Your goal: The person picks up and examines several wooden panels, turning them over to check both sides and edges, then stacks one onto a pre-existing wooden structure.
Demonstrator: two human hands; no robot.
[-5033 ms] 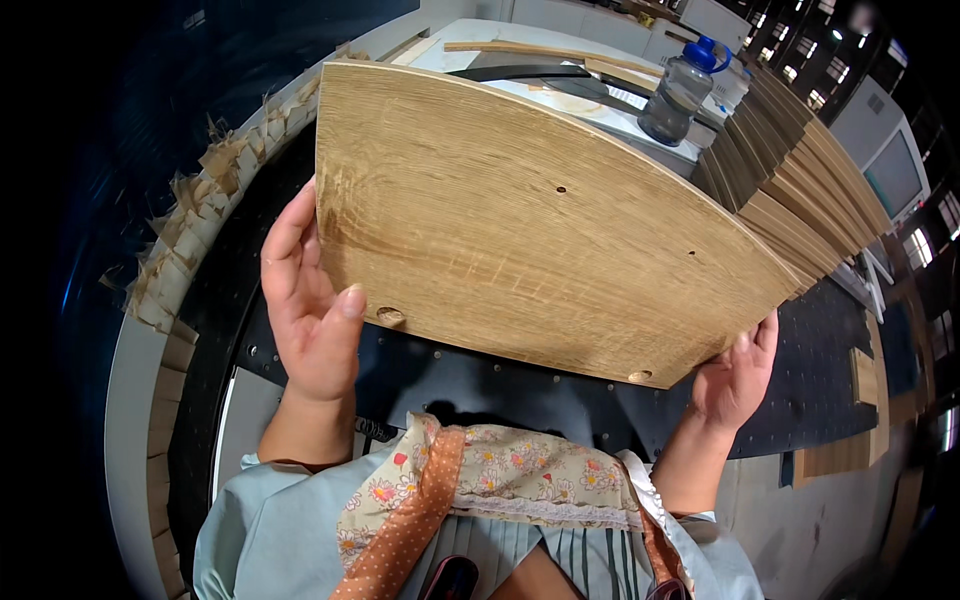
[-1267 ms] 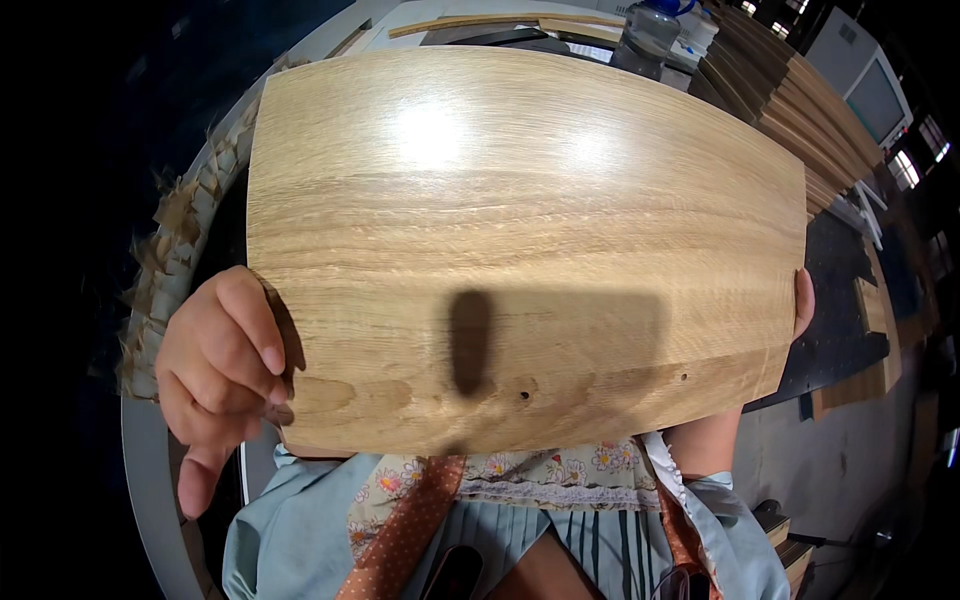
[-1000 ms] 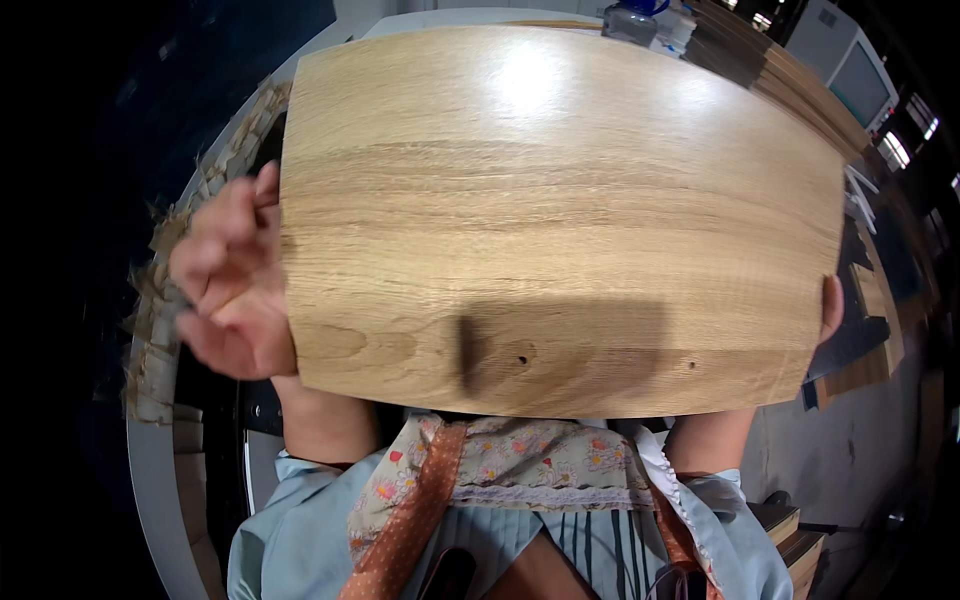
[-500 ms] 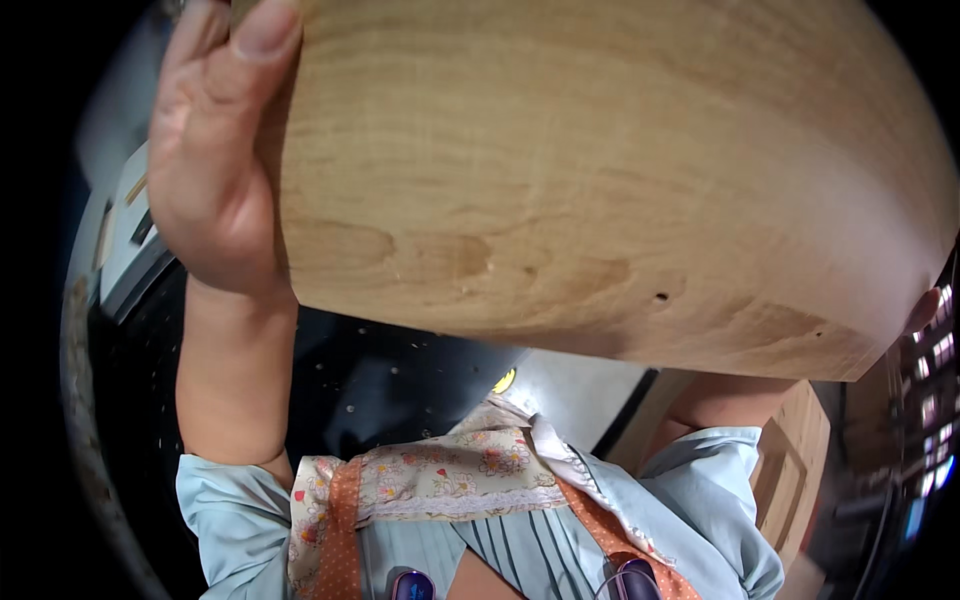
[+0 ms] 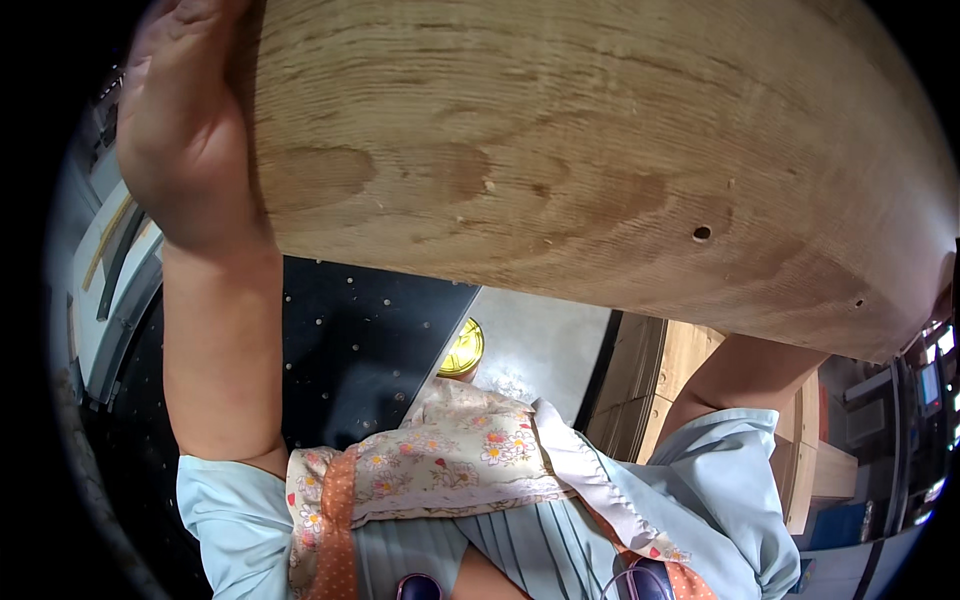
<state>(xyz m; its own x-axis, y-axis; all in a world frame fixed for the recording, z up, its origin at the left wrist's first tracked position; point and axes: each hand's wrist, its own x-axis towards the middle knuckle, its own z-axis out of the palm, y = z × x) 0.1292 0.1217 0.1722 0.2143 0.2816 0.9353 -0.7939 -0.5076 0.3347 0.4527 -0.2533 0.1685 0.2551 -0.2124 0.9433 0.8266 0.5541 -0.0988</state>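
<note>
The board (image 5: 500, 150) hung raised between left hand (image 5: 185, 130) and right hand (image 5: 944, 290), fingers grasping its ends; it looked stiff, fairly heavy; opposite edges seemed the surest hold.

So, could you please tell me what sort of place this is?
Probably a woodworking or furniture workshop: a wood-grained panel with holes is held above a black, dotted worktable, with wooden pieces at right.

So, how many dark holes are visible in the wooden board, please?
2: a larger hole right of middle on the wooden board, and a smaller hole near its lower right corner. More may be out of frame.
</note>
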